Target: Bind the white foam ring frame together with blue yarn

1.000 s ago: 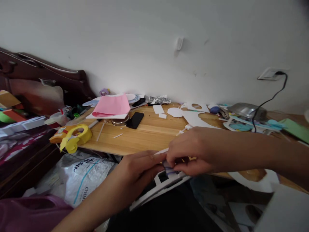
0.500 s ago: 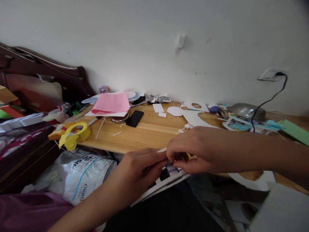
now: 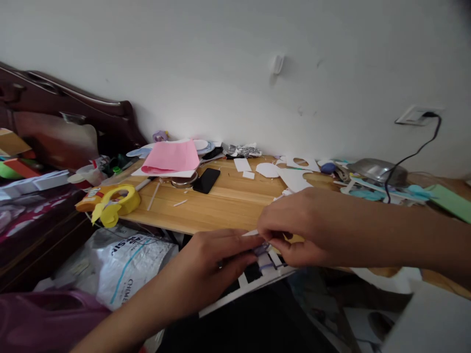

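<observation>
- Small white paper strip [image 3: 253, 233]: sits at the near edge of the wooden table [image 3: 221, 203], right between your 2 hands, pinched from both sides.
- Under it, a white cut-out frame [image 3: 253, 279] w/ dark window gaps sticks out past the table edge, tilted down to the left; something small and purplish lies on it by your fingertips, too blurred to name.
- Your left hand [image 3: 211, 262]: fingers curled in, tips closed on the strip's left end.
- Your right hand [image 3: 294, 228]: thumb & forefinger pressed together on the strip's right end, other fingers tucked under.
- Mid-table, well apart from your hands: black phone [image 3: 206, 180], pink paper [image 3: 171, 157] just left of it.
- Left table corner: yellow tape dispenser [image 3: 116, 203].
- Far right: white paper offcuts [image 3: 294, 176], metal bowl [image 3: 375, 169], black cable [image 3: 412, 154] up to the wall socket.
- Below the table, left: white plastic bag [image 3: 125, 269].
</observation>
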`<state>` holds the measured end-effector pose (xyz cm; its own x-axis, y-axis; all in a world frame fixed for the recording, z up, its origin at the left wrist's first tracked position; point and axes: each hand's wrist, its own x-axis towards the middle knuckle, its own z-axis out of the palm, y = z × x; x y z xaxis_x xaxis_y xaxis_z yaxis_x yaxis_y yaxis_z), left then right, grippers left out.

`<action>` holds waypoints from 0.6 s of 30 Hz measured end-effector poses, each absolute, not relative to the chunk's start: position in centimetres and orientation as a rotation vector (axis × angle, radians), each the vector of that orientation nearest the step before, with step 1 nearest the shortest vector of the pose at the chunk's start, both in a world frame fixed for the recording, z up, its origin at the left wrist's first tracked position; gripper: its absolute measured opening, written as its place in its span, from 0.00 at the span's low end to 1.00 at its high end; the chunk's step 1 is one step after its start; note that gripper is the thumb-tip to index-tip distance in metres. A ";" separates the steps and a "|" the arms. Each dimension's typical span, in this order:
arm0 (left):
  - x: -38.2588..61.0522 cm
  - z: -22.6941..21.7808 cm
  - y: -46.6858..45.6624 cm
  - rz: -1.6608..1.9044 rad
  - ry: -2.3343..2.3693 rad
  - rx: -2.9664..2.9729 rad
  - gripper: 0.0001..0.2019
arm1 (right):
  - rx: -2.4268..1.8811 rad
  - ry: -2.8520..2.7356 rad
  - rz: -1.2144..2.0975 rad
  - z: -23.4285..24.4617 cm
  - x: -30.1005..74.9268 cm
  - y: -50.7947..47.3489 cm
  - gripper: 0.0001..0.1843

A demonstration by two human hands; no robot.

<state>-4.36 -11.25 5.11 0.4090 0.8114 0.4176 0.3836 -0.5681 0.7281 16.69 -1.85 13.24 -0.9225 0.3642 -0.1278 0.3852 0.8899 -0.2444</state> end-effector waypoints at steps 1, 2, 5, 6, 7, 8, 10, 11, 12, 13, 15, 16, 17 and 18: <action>-4.4 5.0 -11.2 1.048 1.016 2.132 0.18 | 0.600 2.951 -0.401 13.3 16.7 -2.0 0.05; -4.4 4.9 -11.2 1.041 1.020 2.130 0.19 | 0.612 2.922 -0.391 13.3 16.7 -2.1 0.05; -4.6 4.5 -11.0 1.057 1.040 2.139 0.20 | 0.646 2.861 -0.347 13.6 17.0 -2.5 0.05; -4.6 4.4 -11.0 1.066 1.048 2.141 0.20 | 0.652 2.859 -0.326 13.7 17.2 -2.6 0.05; -4.7 4.4 -11.0 1.073 1.054 2.141 0.20 | 0.654 2.865 -0.308 13.8 17.3 -2.7 0.05; -4.7 4.4 -11.1 1.072 1.058 2.139 0.19 | 0.650 2.877 -0.300 13.9 17.4 -2.7 0.05; -4.7 4.4 -11.1 1.063 1.073 2.125 0.17 | 0.647 2.900 -0.304 14.1 17.6 -2.7 0.05; -4.7 4.4 -11.1 1.061 1.083 2.117 0.17 | 0.653 2.900 -0.316 14.1 17.6 -2.7 0.05; -4.7 4.5 -11.1 1.059 1.097 2.109 0.16 | 0.668 2.889 -0.328 14.2 17.6 -2.7 0.05; -4.7 4.5 -11.0 1.059 1.107 2.104 0.16 | 0.688 2.870 -0.340 14.3 17.6 -2.8 0.05; -4.7 4.5 -10.9 1.059 1.111 2.102 0.16 | 0.710 2.860 -0.370 14.4 17.5 -2.9 0.05; -4.7 4.5 -10.9 1.064 1.103 2.102 0.16 | 0.705 2.884 -0.393 14.4 17.4 -2.9 0.06; -4.7 4.5 -10.9 1.069 1.093 2.100 0.17 | 0.695 2.919 -0.417 14.3 17.4 -3.0 0.06; -4.6 4.5 -10.9 1.070 1.080 2.096 0.17 | 0.676 2.958 -0.444 14.3 17.3 -3.1 0.07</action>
<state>-4.64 -10.86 4.52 0.3617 0.8421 0.4001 0.4084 -0.5289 0.7440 17.29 -3.06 14.26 -0.9002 0.4136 -0.1363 0.4354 0.8612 -0.2623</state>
